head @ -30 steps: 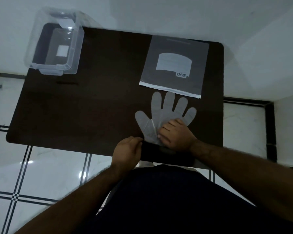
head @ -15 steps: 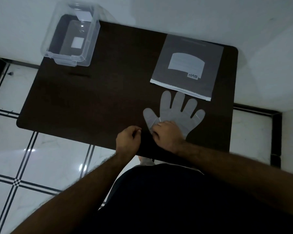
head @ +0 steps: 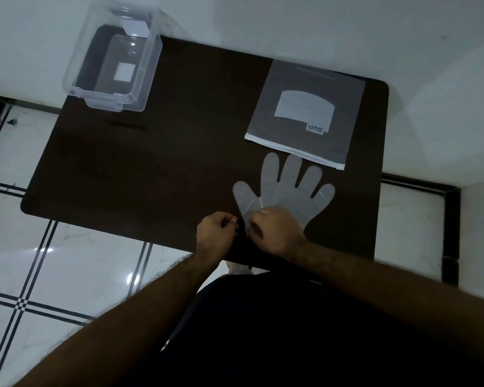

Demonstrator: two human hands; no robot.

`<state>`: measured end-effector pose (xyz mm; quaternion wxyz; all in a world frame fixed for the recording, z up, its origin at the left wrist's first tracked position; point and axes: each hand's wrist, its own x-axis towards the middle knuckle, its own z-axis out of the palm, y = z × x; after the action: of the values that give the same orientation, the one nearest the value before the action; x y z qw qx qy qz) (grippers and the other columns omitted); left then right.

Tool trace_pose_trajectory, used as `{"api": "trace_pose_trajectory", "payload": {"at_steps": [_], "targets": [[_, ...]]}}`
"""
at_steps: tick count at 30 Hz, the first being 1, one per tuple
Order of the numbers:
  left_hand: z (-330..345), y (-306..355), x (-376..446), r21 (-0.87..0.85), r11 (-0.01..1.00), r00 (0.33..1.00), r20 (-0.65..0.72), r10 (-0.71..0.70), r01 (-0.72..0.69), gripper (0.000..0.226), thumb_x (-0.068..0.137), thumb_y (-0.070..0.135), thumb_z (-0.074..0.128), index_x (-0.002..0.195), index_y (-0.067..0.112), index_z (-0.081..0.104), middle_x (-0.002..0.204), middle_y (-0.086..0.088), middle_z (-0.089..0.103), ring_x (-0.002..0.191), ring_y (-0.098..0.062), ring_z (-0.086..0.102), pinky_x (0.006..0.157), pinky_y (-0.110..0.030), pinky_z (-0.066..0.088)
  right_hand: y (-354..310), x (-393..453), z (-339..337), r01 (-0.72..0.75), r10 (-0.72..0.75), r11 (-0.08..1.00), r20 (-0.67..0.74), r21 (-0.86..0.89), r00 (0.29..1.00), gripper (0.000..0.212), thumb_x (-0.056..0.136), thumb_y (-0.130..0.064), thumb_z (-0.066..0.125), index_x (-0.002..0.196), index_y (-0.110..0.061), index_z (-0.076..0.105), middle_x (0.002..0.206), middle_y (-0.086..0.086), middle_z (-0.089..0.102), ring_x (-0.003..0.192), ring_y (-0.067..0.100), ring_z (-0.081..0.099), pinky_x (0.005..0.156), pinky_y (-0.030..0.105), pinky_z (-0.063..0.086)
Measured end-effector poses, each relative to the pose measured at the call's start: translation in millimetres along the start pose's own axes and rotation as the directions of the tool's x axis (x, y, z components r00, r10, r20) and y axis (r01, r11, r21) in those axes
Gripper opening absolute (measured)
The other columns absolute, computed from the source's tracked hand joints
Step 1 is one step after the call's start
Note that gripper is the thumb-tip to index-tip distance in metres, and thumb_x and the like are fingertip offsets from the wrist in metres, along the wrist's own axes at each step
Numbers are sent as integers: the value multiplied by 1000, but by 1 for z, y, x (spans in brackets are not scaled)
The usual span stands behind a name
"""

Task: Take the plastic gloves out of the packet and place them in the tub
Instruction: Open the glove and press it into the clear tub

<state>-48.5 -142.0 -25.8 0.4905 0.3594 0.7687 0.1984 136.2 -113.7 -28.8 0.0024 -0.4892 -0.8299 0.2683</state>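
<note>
Gloves (head: 287, 195): clear plastic, flat on the dark worktop (head: 165, 163) near its near edge, right of centre, fingers pointing to the far edge.
My right hand (head: 277, 233): on the cuff end of the gloves, grip closed, pinching the plastic at its left side.
My left hand (head: 215, 236): just beside the right, at the near edge, fingers curled shut; can't tell if it holds any plastic.
Packet (head: 308, 113): grey, flat, far right corner, just beyond the glove fingertips.
Tub (head: 109, 62): clear, far left corner, overhanging the far edge, well apart from the gloves.
</note>
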Motion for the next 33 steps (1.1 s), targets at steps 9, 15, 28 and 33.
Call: {"api": "trace_pose_trajectory", "payload": {"at_steps": [9, 15, 28, 33], "targets": [[0, 5, -2, -142, 987, 997, 1, -78, 78, 15, 102, 9, 66, 94, 13, 79, 84, -6, 80, 76, -17, 78, 76, -34, 66, 7, -1, 7, -118, 122, 965, -2, 232, 993, 8, 100, -29, 66, 98, -23, 71, 92, -6, 66, 84, 10, 61, 80, 32, 54], [10, 8, 1, -309, 935, 983, 99, -152, 176, 8, 97, 9, 73, 95, 11, 81, 91, -12, 82, 80, -20, 79, 74, -32, 65, 15, -8, -1, -174, 244, 852, -79, 494, 967, 2, 97, -15, 73, 99, -14, 75, 93, -3, 73, 83, 2, 64, 73, 10, 47], [21, 28, 0, -431, 873, 940, 332, -83, 229, 13, 90, 0, 79, 103, 2, 81, 98, -17, 82, 87, -22, 79, 77, -29, 61, 24, -16, -7, -153, 252, 821, -110, 550, 961, 5, 97, -22, 75, 99, -17, 77, 90, -7, 75, 82, 6, 69, 73, 20, 56], [24, 31, 0, -429, 869, 933, 346, -95, 248, 11, 90, -1, 78, 100, 4, 80, 93, -15, 82, 83, -20, 78, 74, -28, 60, 20, -17, -7, -166, 274, 804, -108, 571, 956, 5, 98, -19, 72, 98, -15, 76, 89, -2, 76, 82, 13, 71, 75, 34, 61]]}}
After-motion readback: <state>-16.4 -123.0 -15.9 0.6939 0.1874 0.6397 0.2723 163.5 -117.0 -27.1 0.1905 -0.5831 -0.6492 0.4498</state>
